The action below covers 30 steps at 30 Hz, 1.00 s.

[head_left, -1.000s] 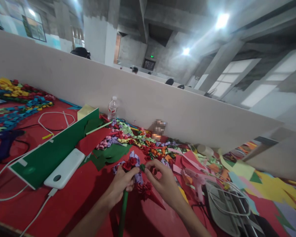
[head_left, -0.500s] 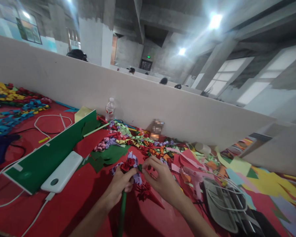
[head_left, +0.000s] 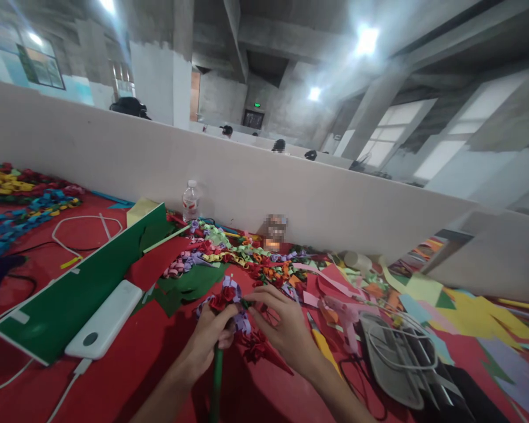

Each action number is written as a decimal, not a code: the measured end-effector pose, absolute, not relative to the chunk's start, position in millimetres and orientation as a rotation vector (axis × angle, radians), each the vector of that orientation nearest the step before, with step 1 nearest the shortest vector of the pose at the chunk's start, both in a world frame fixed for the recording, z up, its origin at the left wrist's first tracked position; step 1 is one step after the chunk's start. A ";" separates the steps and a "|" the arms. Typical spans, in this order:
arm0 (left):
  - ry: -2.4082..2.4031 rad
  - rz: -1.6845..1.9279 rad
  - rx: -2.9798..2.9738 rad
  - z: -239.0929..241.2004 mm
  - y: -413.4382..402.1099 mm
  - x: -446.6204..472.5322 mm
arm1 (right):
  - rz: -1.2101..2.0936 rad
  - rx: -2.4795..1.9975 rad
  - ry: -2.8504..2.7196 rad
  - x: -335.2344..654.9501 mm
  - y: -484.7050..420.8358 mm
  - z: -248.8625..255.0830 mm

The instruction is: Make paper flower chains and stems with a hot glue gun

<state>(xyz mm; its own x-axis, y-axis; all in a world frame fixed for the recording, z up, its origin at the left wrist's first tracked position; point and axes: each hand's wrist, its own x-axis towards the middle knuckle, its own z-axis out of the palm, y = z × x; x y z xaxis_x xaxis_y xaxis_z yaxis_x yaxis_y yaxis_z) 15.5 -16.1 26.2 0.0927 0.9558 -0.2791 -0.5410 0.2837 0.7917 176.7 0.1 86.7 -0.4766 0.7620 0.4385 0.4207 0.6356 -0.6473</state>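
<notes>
My left hand (head_left: pixel 214 335) is closed around a paper flower bouquet (head_left: pixel 224 298), just below its red and purple blooms. Its green stem (head_left: pixel 216 382) runs down from under my fingers. At the right side of the blooms, my right hand (head_left: pixel 275 320) has its fingertips bent together by a small dark green piece (head_left: pixel 245 304); whether that piece is loose or part of the bouquet I cannot tell. On the red tabletop beneath my right hand lies a folded red paper piece (head_left: pixel 259 348), partly hidden by the hand.
Left of my hands are a white power bank (head_left: pixel 103 320) and a green board (head_left: pixel 70 299). A yellow cutter (head_left: pixel 324 346), a pink glue gun (head_left: pixel 344 320) and a grey case (head_left: pixel 390 364) lie right. Paper chains (head_left: pixel 220 247) and a bottle (head_left: pixel 191 201) stand along the white partition (head_left: pixel 229 170).
The view has shifted slightly, and the yellow cutter now shows beside my right forearm. My right hand's fingers are a little more stretched across the blooms; my left hand keeps its hold.
</notes>
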 end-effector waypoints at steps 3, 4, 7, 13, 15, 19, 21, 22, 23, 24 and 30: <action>0.891 1.206 0.582 22.9 -15.1 15.8 | 0.609 -0.900 -2.128 175.9 1.2 87.8; 0.886 1.208 0.585 21.7 -14.6 15.9 | 0.616 -0.896 -2.131 176.0 1.4 88.8; 0.887 1.217 0.589 18.8 -13.1 16.0 | 0.642 -0.898 -2.137 177.1 1.6 91.1; 0.911 1.188 0.591 16.4 -13.8 15.4 | 0.633 -0.880 -2.114 178.1 2.6 83.6; 0.906 1.185 0.610 15.6 -14.3 15.0 | 0.618 -0.867 -2.108 177.7 2.6 80.6; 0.897 1.171 0.627 13.4 -14.4 14.9 | 0.611 -0.851 -2.103 177.4 2.7 78.5; 0.893 1.175 0.621 12.9 -14.1 15.6 | 0.614 -0.841 -2.102 177.1 3.2 78.6; 0.892 1.182 0.618 13.0 -14.0 16.0 | 0.616 -0.837 -2.103 176.8 3.6 78.9; 0.893 1.188 0.616 13.4 -13.9 16.5 | 0.617 -0.833 -2.105 176.5 4.0 79.4; 0.895 1.191 0.616 13.9 -13.8 16.8 | 0.619 -0.833 -2.111 176.3 4.2 80.1; 0.915 1.223 0.682 20.6 -15.5 6.9 | 0.549 -0.931 -2.054 190.8 -4.9 86.7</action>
<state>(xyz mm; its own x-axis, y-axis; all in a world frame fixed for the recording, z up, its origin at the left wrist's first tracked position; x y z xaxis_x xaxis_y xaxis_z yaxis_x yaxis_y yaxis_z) 6.9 -15.5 20.6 0.0816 0.9730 -0.2159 -0.4816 0.2281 0.8462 190.8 -4.9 86.7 -0.4116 0.7700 0.4876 0.4237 0.6353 -0.6456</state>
